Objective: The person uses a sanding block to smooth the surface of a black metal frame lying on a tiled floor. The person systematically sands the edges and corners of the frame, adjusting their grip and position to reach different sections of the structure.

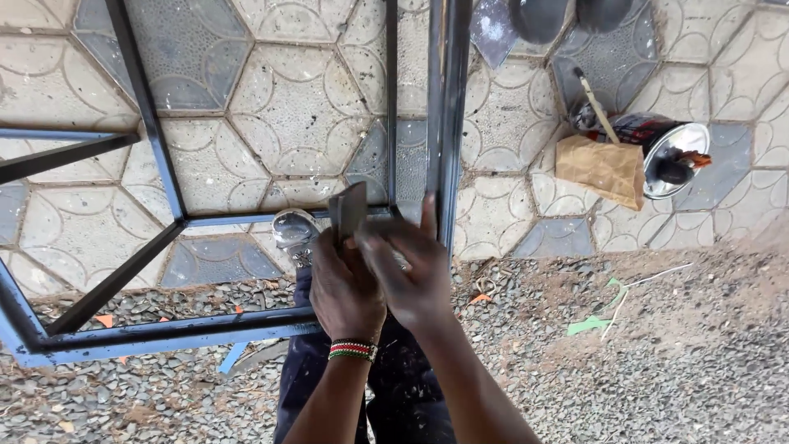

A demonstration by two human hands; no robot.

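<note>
A dark blue-grey welded metal frame (168,333) stands over patterned paving, with an upright bar (448,123) at the middle. My left hand (343,288), with a beaded bracelet at the wrist, grips a flat grey scraper blade (352,207) that points up near the frame's cross bar. My right hand (411,275) lies against the left hand and the blade's lower part, its fingers blurred, thumb raised beside the upright bar. What the right hand holds is hidden.
An open metal paint tin (670,156) with a stick in it stands at the right, next to a brown paper bag (602,168). A round metal lid (293,226) lies under the frame. Gravel covers the near ground. Two dark shoes (567,16) show at the top.
</note>
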